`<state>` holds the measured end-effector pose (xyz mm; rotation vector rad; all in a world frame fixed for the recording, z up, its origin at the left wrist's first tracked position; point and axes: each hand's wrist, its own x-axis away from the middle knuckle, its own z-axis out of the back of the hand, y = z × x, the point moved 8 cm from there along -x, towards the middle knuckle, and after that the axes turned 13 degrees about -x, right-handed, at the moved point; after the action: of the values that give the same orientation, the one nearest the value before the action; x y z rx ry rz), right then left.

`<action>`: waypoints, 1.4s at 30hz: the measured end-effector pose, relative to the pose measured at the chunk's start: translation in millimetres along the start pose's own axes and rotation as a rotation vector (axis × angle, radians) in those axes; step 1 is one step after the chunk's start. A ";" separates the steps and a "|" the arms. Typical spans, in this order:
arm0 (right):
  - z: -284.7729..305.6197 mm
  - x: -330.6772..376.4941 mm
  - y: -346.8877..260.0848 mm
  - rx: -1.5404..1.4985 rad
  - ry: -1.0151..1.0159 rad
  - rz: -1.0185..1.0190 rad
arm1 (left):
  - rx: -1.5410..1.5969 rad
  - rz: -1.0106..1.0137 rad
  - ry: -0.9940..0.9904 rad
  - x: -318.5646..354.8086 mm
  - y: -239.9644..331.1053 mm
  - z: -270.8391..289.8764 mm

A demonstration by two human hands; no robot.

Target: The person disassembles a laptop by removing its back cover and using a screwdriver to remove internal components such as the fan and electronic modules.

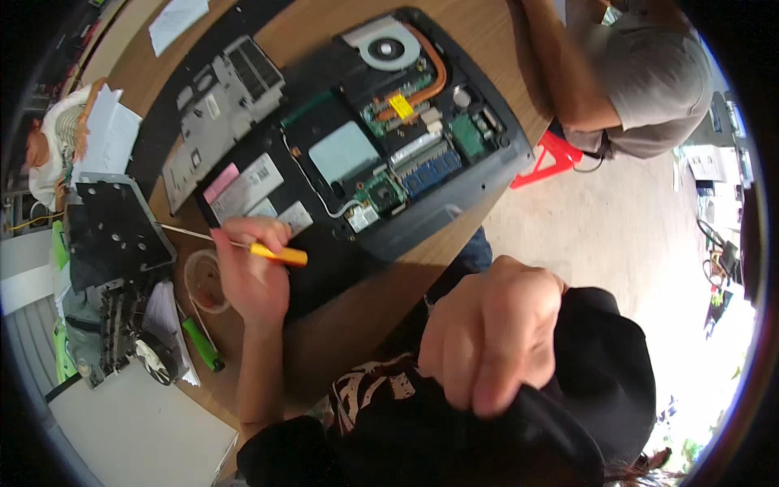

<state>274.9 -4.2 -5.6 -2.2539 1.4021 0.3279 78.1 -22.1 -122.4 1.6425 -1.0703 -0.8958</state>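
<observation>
Your left grip (256,284) is clamped on the yellow-handled screwdriver (280,255); right grip (495,333) curled, contents hidden.
Opened laptop (365,146) sits ahead and right of the left grip. A careless swing could tip the tub (190,280) just left, or jab the black panel (122,231) beyond. Bare tabletop (353,312) lies right, toward its near edge.

A loose black shirt (495,454), plain at the sleeves (604,341), bears a pale tan graphic (373,391) of curved strokes; the left forearm (261,365), left hand (256,280) and right hand (495,337) are bare.
</observation>
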 end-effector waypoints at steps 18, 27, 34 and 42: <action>-12.9 -27.0 44.2 -0.404 -0.341 -0.447 | -0.038 -0.024 -0.139 -3.3 -5.6 0.6; -17.2 -32.8 47.4 -0.359 -0.387 -0.488 | -0.005 -0.022 -0.162 -3.7 -7.0 1.9; -13.6 -31.7 42.3 -0.295 -0.472 -0.522 | -0.049 -0.013 -0.131 -2.3 -8.4 1.9; 17.3 -18.5 27.9 0.172 -0.649 -0.583 | -0.170 -0.085 -0.109 0.4 -4.2 -0.3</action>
<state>242.4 8.5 -19.8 -2.0263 0.4071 0.6306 79.5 -21.7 -126.3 1.5213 -0.9744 -1.1127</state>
